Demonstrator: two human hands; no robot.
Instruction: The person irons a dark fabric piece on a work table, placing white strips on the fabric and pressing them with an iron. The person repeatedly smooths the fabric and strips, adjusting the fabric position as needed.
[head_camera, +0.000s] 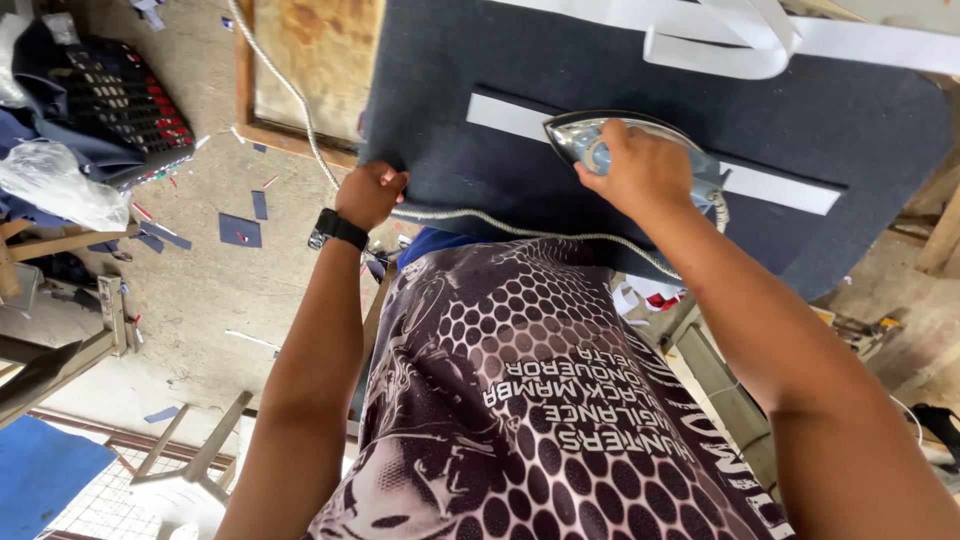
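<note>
On dark padded board | iron, white strip | littered concrete floor

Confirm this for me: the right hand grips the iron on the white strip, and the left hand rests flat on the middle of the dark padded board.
Not quite. In the head view the right hand does grip the iron on the white strip, but the left hand is closed at the near edge of the dark padded board, not flat on its middle.
</note>
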